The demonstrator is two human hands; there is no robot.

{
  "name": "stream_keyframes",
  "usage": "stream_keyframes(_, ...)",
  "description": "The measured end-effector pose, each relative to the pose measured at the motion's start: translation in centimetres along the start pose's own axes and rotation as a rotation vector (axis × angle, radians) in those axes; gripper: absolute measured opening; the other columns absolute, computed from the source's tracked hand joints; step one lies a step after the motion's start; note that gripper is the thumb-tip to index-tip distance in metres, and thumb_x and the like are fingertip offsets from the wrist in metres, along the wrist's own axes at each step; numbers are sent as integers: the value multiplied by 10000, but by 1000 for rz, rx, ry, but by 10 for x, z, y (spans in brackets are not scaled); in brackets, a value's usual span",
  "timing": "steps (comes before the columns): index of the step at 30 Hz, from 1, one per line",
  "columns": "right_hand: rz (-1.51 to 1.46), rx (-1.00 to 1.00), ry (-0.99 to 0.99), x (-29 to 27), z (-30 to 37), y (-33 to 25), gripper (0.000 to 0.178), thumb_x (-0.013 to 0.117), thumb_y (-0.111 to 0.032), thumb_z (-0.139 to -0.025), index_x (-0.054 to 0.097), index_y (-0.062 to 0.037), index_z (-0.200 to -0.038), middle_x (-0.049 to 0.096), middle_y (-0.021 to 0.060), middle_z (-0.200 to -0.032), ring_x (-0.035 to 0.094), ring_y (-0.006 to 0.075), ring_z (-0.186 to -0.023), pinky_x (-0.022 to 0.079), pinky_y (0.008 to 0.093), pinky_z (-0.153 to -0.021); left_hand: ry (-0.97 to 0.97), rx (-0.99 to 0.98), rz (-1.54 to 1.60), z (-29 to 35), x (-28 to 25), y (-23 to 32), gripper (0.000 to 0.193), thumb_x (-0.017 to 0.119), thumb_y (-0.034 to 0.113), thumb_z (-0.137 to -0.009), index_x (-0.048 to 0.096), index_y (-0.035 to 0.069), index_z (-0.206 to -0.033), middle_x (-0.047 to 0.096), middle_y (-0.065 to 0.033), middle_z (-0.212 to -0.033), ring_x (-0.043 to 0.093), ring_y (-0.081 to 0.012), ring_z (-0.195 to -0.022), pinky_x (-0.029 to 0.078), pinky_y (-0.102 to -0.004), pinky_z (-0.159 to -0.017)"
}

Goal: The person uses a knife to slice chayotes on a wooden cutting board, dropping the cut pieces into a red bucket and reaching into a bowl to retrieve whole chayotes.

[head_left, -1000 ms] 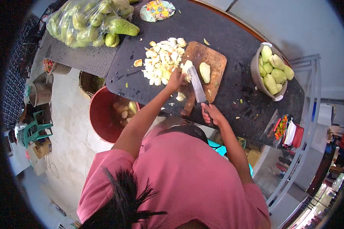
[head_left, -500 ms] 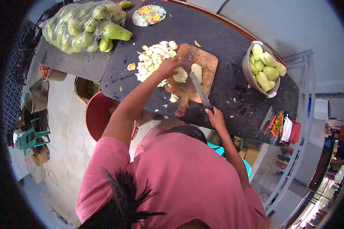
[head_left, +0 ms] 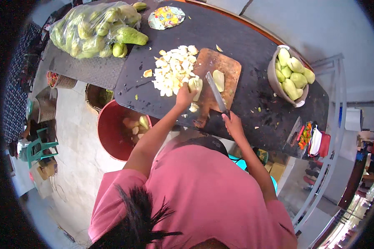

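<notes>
My right hand (head_left: 233, 123) is wrapped around the handle of a kitchen knife (head_left: 216, 92), whose blade slants over the wooden cutting board (head_left: 232, 66). At the board's left side, my left hand (head_left: 185, 96) grips a pale green piece of what looks like peeled chayote (head_left: 196, 86) by its near-left edge. A second peeled piece (head_left: 218, 80) lies on the board, right beside the blade. Left of the board spreads a heap of cut pale chunks (head_left: 172, 68). A small scrap (head_left: 194, 107) rests near the board's handle.
A bowl of peeled pear-shaped vegetables (head_left: 295, 79) stands at the right. Far left lies a clear bag of green ones (head_left: 91, 31), near a patterned round piece (head_left: 166, 17). Below the table edge is a red tub (head_left: 108, 137). Small peppers (head_left: 305, 135) lie at the right edge.
My left hand has come down from beside the heap to the near end of the left chayote piece, which now stands more lengthwise. The knife has stayed near the other piece.
</notes>
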State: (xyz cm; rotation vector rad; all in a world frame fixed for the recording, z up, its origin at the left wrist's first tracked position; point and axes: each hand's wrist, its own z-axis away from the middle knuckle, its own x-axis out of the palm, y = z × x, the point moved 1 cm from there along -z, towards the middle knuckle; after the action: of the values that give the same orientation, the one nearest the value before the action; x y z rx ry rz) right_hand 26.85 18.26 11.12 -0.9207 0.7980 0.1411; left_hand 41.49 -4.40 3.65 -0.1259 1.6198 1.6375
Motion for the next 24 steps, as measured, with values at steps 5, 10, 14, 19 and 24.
stream_keyframes(5, -200, 139, -91, 4, 2, -47, 241, 543, -289, -959, 512, -49, -950, 486, 24, -541, 456, 92, -377, 356, 276, -339, -51, -13, 155, 5, 9, 15, 557, 725, 171, -768, 431, -71, -1174, 632, -283, -956, 623, -431, -925, 498, -473, -802)
stream_keyframes(10, 207, -363, 145, 21, -7, -74, 291, 550, -264, -947, 499, 20, -984, 584, 190, -684, 606, 406, -632, 494, 466, -590, 236, 306, 130, 1, 30, -11, 697, 688, 134, -785, 323, -51, -1349, 638, -263, -909, 658, -386, -838, 520, -444, -731)
stream_keyframes(14, 255, -160, 46, 17, -4, -87, 355, 537, -291, -944, 521, 43, -1062, 628, 287, -874, 609, 474, -847, 484, 529, -726, 58, 64, 109, 7, 23, 15, 776, 651, 116, -775, 242, -76, -1406, 559, -303, -1121, 597, -421, -1002, 494, -449, -856)
stream_keyframes(19, 335, -105, 23, 17, -2, -92, 363, 526, -284, -951, 533, 65, -1052, 629, 296, -869, 614, 470, -839, 489, 525, -726, 12, -18, 130, 12, 16, 22, 776, 637, 122, -762, 234, -86, -1392, 505, -324, -1247, 553, -450, -1093, 470, -464, -909)
stream_keyframes(24, 346, -126, 44, 15, -5, -87, 359, 523, -267, -953, 538, 83, -1034, 627, 303, -866, 609, 475, -842, 488, 525, -725, -7, -42, 164, 12, 14, 29, 685, 611, 100, -763, 269, -50, -1337, 521, -334, -1205, 560, -477, -1044, 462, -502, -888)
